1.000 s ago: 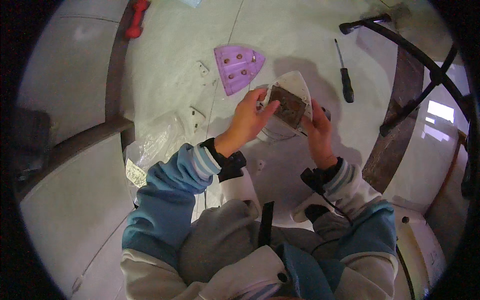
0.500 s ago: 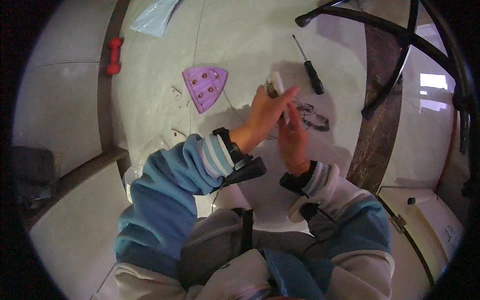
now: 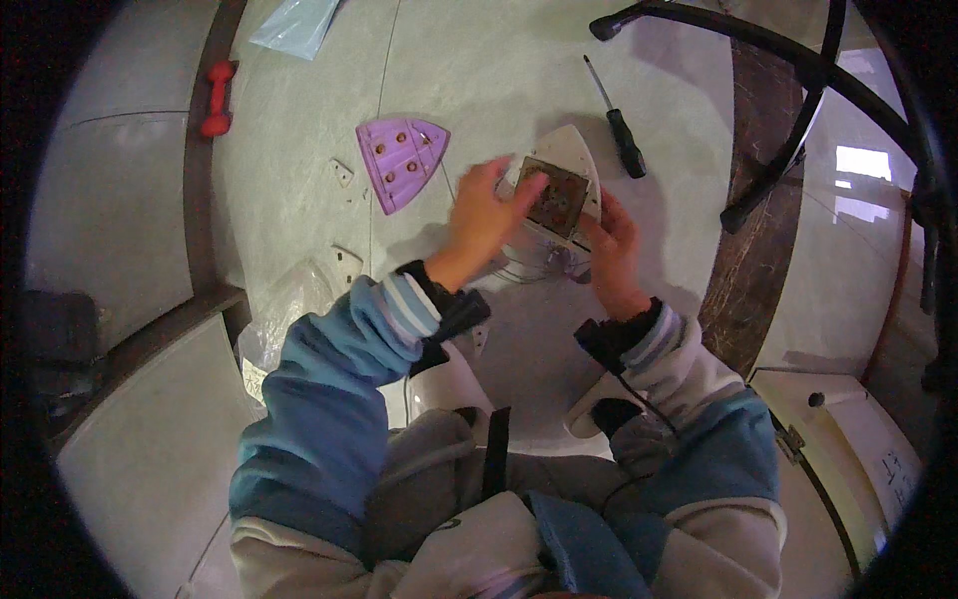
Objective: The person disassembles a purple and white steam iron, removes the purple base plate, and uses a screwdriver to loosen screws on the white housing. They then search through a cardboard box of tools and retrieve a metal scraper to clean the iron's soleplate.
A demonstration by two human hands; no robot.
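Note:
A white casing with one pointed end (image 3: 572, 148) is tilted up in front of me, its inside showing. A dark brown square plate (image 3: 555, 198) fills its lower part. My right hand (image 3: 616, 250) grips the casing's right edge, fingers partly behind it. On the other side my left hand (image 3: 484, 215), slightly blurred, has its fingers apart, and the thumb reaches over the plate's upper left part. Thin dark wires (image 3: 534, 268) hang below the casing. Left of my hands lies a purple pointed cover (image 3: 403, 160) with several round brown spots.
A black-handled screwdriver (image 3: 625, 143) lies beyond my right hand. Small white pieces (image 3: 342, 172) lie near the cover. Clear plastic wrapping (image 3: 289, 309) is by my left sleeve. A red dumbbell (image 3: 218, 98) stands left, a light blue packet (image 3: 296, 27) far left, black chair legs (image 3: 738, 215) right.
The casing has turned from edge-on to showing its inside with the brown plate. My left hand has moved left off its far edge; my right hand has shifted right onto its side.

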